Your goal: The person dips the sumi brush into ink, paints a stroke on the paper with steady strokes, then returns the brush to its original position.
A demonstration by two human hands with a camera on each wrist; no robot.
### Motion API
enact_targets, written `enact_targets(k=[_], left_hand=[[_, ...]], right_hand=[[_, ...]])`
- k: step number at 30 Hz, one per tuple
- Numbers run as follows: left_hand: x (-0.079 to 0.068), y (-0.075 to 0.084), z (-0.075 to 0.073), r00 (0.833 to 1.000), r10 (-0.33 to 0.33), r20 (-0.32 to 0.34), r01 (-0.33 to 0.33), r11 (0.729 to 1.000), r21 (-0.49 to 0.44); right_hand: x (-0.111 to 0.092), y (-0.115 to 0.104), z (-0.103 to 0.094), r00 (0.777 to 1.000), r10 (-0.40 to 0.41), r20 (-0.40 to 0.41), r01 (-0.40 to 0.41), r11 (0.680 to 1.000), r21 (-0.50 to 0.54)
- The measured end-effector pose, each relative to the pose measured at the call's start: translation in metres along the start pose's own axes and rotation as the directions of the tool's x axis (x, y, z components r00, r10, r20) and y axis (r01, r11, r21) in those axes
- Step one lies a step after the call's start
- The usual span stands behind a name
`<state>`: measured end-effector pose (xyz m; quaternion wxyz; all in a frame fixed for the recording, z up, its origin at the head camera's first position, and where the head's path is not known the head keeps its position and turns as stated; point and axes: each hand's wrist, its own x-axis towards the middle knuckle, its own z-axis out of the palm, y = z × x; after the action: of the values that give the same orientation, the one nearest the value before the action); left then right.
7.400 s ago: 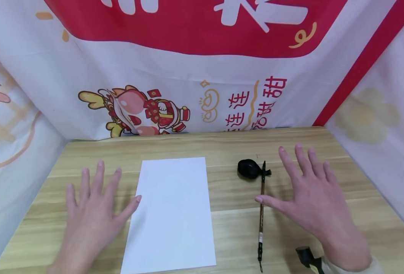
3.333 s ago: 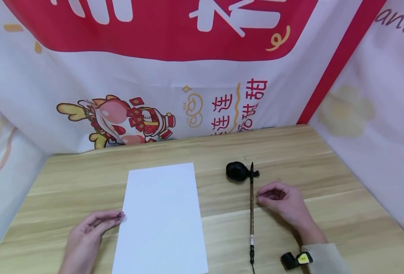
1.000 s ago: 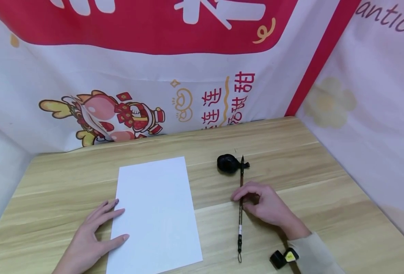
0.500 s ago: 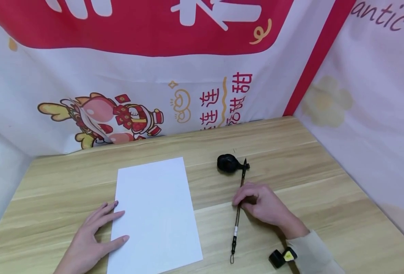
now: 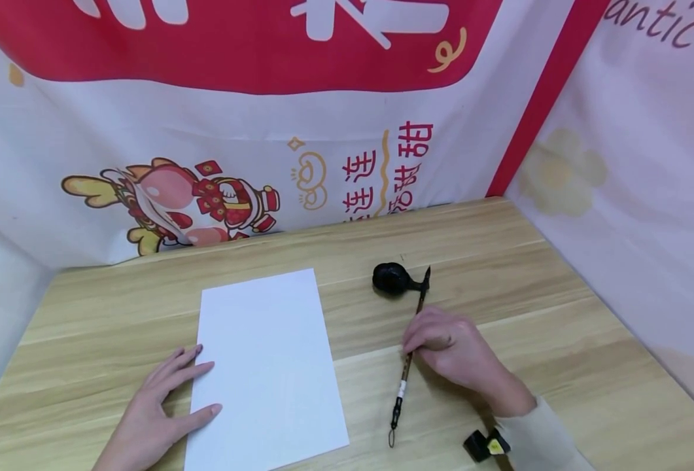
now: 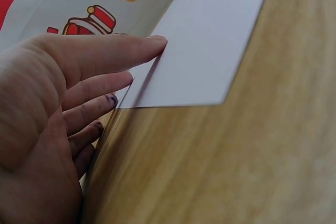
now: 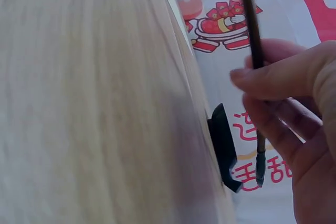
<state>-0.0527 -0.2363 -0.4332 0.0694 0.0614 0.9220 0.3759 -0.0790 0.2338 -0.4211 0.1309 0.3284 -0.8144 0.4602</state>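
A brown-handled writing brush (image 5: 404, 376) is pinched between the thumb and fingers of my right hand (image 5: 455, 350). Its dark tip points away from me, and a loop hangs at the near end. In the right wrist view the brush (image 7: 251, 22) is held off the table. Just behind my right hand lies a small black gourd-shaped dish, seemingly an inkstone (image 5: 390, 279); the brush's tip overlaps its narrow end in the head view. My left hand (image 5: 152, 418) rests with spread fingers on the left edge of a blank white paper sheet (image 5: 264, 366).
The wooden table (image 5: 558, 353) ends at a printed cloth backdrop (image 5: 235, 124), with more cloth on both sides. A small black device with a yellow label (image 5: 496, 445) sits at my right sleeve (image 5: 537, 435). Dark stains mark some left fingertips (image 6: 111, 99).
My right hand has moved left to the brush, taken hold of it and tilted it up off the dish and table. The left hand has come down onto the paper's edge and stays there.
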Motion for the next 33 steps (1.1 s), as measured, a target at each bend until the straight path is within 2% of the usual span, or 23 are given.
enact_targets(k=[4, 7, 10, 14, 16, 19, 20, 24, 27, 30, 33], left_hand=[[0.000, 0.000, 0.000, 1.000, 0.008, 0.000, -0.008, 1.000, -0.009], [0.000, 0.001, 0.001, 1.000, 0.021, -0.005, -0.021, 1.000, -0.014], [0.001, 0.001, 0.000, 1.000, 0.022, -0.006, -0.022, 1.000, -0.008], [0.001, -0.001, -0.001, 1.000, 0.007, 0.002, -0.007, 1.000, 0.009], [0.000, -0.001, -0.001, 1.000, 0.003, 0.008, -0.003, 1.000, 0.008], [0.000, -0.003, -0.001, 1.000, 0.004, 0.015, -0.004, 1.000, 0.005], [0.000, -0.003, -0.001, 1.000, 0.005, 0.016, -0.005, 1.000, 0.006], [0.000, -0.003, 0.000, 1.000, 0.013, 0.018, -0.013, 1.000, 0.007], [0.001, -0.003, 0.001, 1.000, 0.019, 0.016, -0.019, 1.000, 0.005], [0.001, -0.003, 0.001, 1.000, 0.024, 0.012, -0.024, 1.000, 0.005], [0.001, -0.003, 0.001, 1.000, 0.028, 0.009, -0.028, 1.000, 0.005]], right_hand=[[0.006, -0.011, -0.006, 0.995, -0.070, -0.066, 0.073, 0.996, 0.057], [0.014, -0.023, -0.016, 0.987, -0.113, -0.116, 0.129, 0.981, 0.143], [0.026, -0.035, -0.028, 0.969, -0.176, -0.171, 0.217, 0.941, 0.261], [0.040, -0.044, -0.041, 0.939, -0.206, -0.274, 0.308, 0.859, 0.408], [0.046, -0.046, -0.045, 0.923, -0.189, -0.336, 0.331, 0.835, 0.440], [0.052, -0.049, -0.050, 0.902, -0.139, -0.409, 0.338, 0.816, 0.469], [0.054, -0.050, -0.050, 0.898, -0.116, -0.425, 0.328, 0.820, 0.469], [0.057, -0.055, -0.051, 0.882, -0.004, -0.472, 0.235, 0.870, 0.433], [0.059, -0.057, -0.051, 0.866, 0.082, -0.494, 0.163, 0.887, 0.432], [0.061, -0.055, -0.049, 0.850, 0.157, -0.502, 0.135, 0.858, 0.496], [0.063, -0.052, -0.049, 0.836, 0.197, -0.512, 0.154, 0.812, 0.563]])
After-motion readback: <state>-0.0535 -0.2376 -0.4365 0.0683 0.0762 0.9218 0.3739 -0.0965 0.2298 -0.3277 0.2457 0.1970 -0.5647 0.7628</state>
